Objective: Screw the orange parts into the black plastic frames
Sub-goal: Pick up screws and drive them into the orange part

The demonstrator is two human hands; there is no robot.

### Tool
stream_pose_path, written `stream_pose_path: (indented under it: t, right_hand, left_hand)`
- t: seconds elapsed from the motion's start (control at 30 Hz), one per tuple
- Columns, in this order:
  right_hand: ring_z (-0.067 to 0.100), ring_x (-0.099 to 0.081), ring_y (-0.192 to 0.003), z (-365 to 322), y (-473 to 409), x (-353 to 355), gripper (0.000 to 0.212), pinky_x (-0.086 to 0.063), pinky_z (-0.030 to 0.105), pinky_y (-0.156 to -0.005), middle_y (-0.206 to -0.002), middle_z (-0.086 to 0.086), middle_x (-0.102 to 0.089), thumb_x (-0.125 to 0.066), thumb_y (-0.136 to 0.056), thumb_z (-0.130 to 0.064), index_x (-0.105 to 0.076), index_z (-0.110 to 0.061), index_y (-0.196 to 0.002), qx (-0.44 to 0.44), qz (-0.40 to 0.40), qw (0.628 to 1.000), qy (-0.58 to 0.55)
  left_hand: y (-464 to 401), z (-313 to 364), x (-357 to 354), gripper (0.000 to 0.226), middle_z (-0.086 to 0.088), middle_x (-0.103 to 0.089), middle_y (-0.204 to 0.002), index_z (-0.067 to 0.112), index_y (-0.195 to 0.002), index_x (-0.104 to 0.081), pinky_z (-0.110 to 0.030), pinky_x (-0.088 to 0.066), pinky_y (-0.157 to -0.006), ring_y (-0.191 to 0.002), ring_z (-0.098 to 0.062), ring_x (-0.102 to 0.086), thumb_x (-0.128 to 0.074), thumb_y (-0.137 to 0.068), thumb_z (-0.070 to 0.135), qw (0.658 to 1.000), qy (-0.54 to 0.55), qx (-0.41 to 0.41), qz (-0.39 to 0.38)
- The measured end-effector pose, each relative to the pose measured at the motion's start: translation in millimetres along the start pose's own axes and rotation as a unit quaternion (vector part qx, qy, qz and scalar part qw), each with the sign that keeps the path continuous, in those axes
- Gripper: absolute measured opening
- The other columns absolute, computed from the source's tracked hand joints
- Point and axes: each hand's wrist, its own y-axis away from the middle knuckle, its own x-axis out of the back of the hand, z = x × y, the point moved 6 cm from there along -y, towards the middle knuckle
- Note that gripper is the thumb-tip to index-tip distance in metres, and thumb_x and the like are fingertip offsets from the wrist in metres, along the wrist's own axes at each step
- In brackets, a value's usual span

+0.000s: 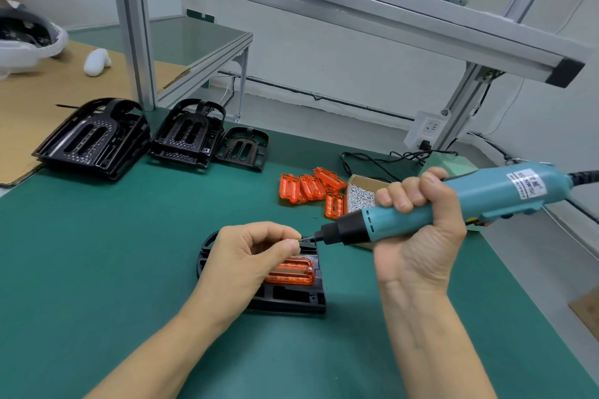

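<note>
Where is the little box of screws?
The small cardboard box of silver screws sits right of centre on the green mat, beside the loose orange plastic parts.

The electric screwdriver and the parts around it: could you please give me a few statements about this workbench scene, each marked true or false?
1. The right hand holds the teal electric screwdriver. True.
2. The left hand lies flat and open on the green mat. False: its fingertips pinch something small at the screwdriver's tip.
3. An orange part sits in the black plastic frame under the hands. True.
4. The spare orange parts are stacked on the shelf. False: they lie on the mat beside the box of screws.
</note>
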Motion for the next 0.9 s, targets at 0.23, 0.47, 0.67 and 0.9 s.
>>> stream_pose_path:
  t: [0.23,0.47,0.67,0.9]
  right_hand:
    - [0.005,-0.036,-0.044,8,0,-2,0.014,-0.038,0.019,-0.050,-0.052,-0.010,-0.036,-0.051,-0.076,-0.008,-0.049,-0.021,-0.080,-0.001,-0.009,1.000,0.010]
    - [0.006,-0.036,-0.044,12,-6,-2,0.015,-0.038,0.020,-0.050,-0.053,-0.009,-0.035,-0.051,-0.075,-0.007,-0.048,-0.021,-0.079,-0.013,-0.009,1.000,0.012]
    - [0.007,-0.036,-0.043,25,-11,-3,0.017,-0.039,0.021,-0.050,-0.052,-0.008,-0.037,-0.053,-0.075,-0.005,-0.051,-0.021,-0.081,-0.042,-0.039,0.997,0.058]
    - [0.011,-0.037,-0.042,53,-6,-7,0.017,-0.038,0.023,-0.049,-0.051,-0.005,-0.039,-0.055,-0.073,-0.003,-0.055,-0.020,-0.076,-0.076,-0.092,0.983,0.138]
  left_hand:
    - [0,-5,4,0.014,-0.002,-0.074,-0.079,0.029,-0.082,-0.077,-0.020,-0.052,-0.072,-0.073,-0.009,-0.066,-0.076,-0.068,0.031,1.000,0.006,0.004,0.009]
    - [-2,2,11,0.034,0.020,-0.069,-0.100,0.042,-0.101,-0.071,-0.013,-0.040,-0.087,-0.090,0.004,-0.058,-0.080,-0.072,0.029,0.995,-0.094,-0.009,-0.028]
    - [-3,-1,38,0.084,0.037,-0.025,-0.144,0.062,-0.123,-0.040,-0.034,-0.001,-0.118,-0.137,0.016,-0.004,-0.065,-0.044,0.077,0.925,-0.360,0.026,-0.118]
    - [-2,-25,32,0.117,0.025,-0.010,-0.155,0.040,-0.147,-0.022,-0.043,0.017,-0.114,-0.142,0.003,0.008,-0.049,-0.043,0.085,0.834,-0.525,0.020,-0.169]
